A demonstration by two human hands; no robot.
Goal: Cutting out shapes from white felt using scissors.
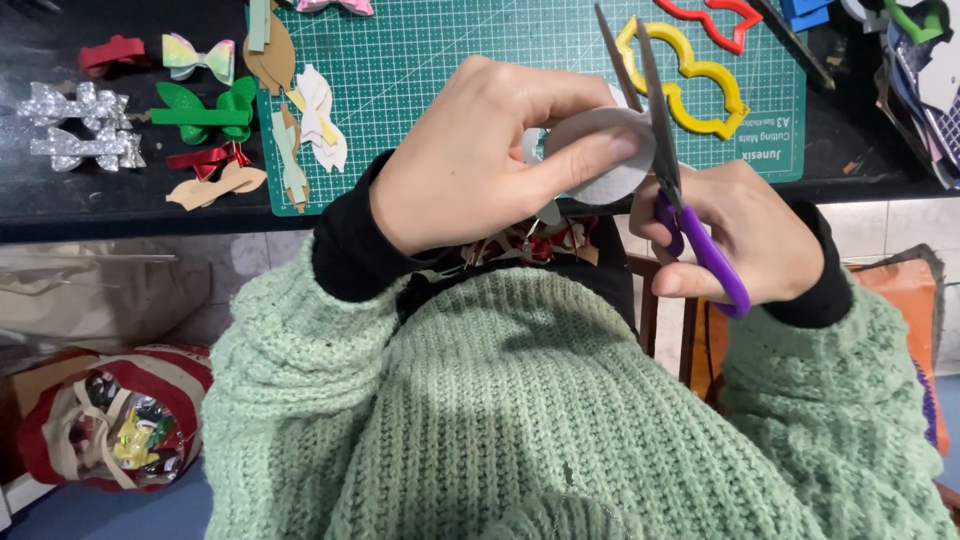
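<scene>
In the head view, the left hand [465,150] sat just above the centre of the frame, fingers curled and thumb pressed flat, pinching a round grey disc [600,152] that lay at about three o'clock from the palm. The right hand [735,235], further toward three o'clock, was closed around the purple handles of the scissors [668,190]; their grey blades pointed toward twelve o'clock, parted a little, with the edge of the disc between them. Both wrists came out of black cuffs under the sleeves of a green knitted sweater [520,420], which filled the frame toward six o'clock. Behind the hands, at twelve o'clock, a green cutting mat [450,40] lay on a black table [120,205]. A yellow stencil [700,85] rested on the mat at one o'clock, with a red stencil [712,18] just beyond it. At ten o'clock, off the mat, lay a green bow [205,112] and two silver glitter bows [75,125]. A striped bag [115,415] of scraps stood at eight o'clock on the floor.
</scene>
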